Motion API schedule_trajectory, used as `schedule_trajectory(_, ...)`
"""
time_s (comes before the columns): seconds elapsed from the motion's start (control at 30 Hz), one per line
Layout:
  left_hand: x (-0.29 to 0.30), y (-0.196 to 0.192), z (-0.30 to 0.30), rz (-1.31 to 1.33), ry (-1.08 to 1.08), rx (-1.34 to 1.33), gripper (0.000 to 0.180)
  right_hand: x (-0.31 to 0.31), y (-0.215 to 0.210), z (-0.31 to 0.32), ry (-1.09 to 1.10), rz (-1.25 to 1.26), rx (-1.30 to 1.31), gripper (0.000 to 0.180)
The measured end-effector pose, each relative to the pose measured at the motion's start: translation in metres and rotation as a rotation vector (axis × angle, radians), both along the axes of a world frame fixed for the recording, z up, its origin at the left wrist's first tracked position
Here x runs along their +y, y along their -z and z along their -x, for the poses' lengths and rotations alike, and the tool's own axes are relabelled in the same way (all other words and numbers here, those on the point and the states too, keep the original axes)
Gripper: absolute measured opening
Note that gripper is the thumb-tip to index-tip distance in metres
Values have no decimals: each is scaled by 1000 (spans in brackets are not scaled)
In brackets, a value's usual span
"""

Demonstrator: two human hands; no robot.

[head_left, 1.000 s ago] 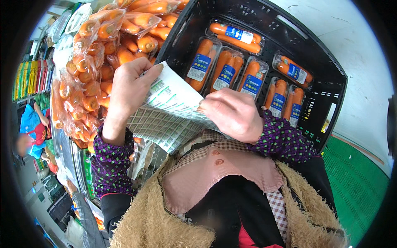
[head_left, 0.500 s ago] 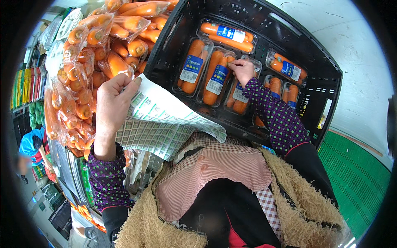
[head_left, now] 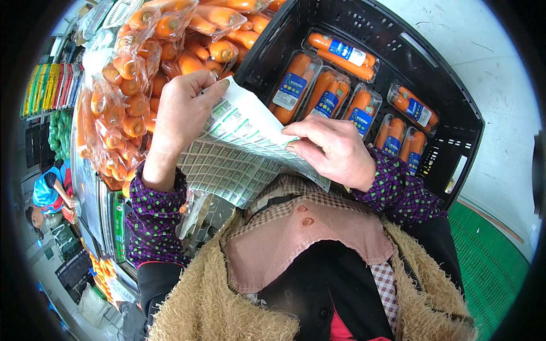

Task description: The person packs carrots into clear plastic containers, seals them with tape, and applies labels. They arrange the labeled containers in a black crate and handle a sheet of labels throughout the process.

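Observation:
My left hand [head_left: 185,116] pinches the upper left corner of a sticker sheet [head_left: 233,173], a white sheet with rows of small green-printed labels, one part curling over. My right hand [head_left: 338,150] has its thumb and forefinger closed at the sheet's right edge; whether a single label is between them cannot be made out. Beyond the hands lies a black crate [head_left: 455,113] with several clear-wrapped packs of carrots, each with a blue-and-white label. The nearest are a middle carrot pack [head_left: 327,96] and another carrot pack [head_left: 363,108], partly hidden by my right hand.
Many bagged carrots [head_left: 133,102] are heaped left of the crate. Green slatted plastic [head_left: 483,261] lies at the lower right. A person in blue [head_left: 51,187] is at the far left, near upright coloured crates or folders [head_left: 51,88].
My right hand has drawn back from the carrot packs in the crate to the sheet's right edge. My left hand still holds the corner. The view has shifted slightly.

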State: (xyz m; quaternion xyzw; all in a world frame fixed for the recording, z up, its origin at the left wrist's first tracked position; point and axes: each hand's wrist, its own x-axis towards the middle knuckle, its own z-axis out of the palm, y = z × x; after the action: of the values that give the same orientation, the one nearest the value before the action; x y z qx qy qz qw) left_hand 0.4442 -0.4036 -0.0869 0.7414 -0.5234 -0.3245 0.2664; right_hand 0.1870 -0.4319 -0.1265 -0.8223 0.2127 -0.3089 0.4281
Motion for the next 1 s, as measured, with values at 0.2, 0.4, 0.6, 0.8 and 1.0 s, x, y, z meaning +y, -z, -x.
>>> schedule_trajectory(0.2,4,6,-5,-21,-12,-36,27,8,5,1,54,325,-104,19)
schedule_trajectory(0.4,17,1,-7,82,-136,-15,29,-15,-5,5,10,-34,-154,11)
schedule_trajectory(0.6,47,-32,14,239,-199,-1,30,-120,139,-9,518,-767,38,19)
schedule_trajectory(0.8,61,-39,16,388,-217,-188,15,-111,130,-36,440,-667,105,17)
schedule_trajectory(1.0,53,-21,-14,387,-274,16,26,-47,38,-43,295,-579,8,21)
